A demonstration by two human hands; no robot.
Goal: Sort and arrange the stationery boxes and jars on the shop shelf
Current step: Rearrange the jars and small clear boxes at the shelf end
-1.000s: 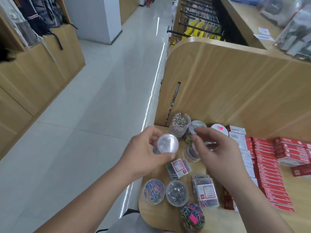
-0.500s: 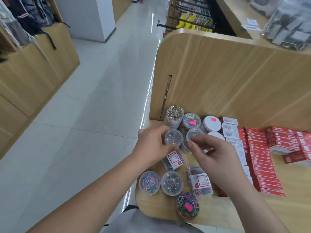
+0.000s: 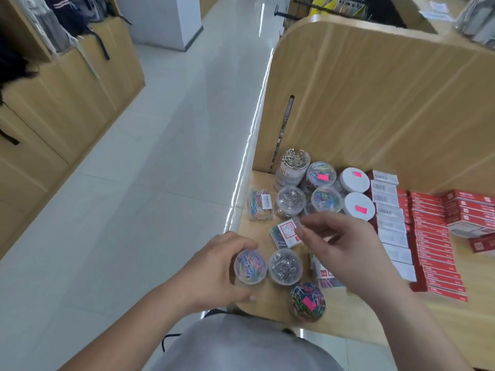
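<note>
While L hand grips the jar of coloured paper clips at front-left of the shelf, R hand hovers over a small clip box, fingertips pinched, hold unclear.

Retail shop, stationery section. Pale wooden display shelf at 3 o'clock carries ranked red cardboard boxes and clear round plastic jars of paper clips with pink price stickers. Glossy white tiled aisle at 11 o'clock; dark hanging bags at 10; metal display hooks at 1.
</note>
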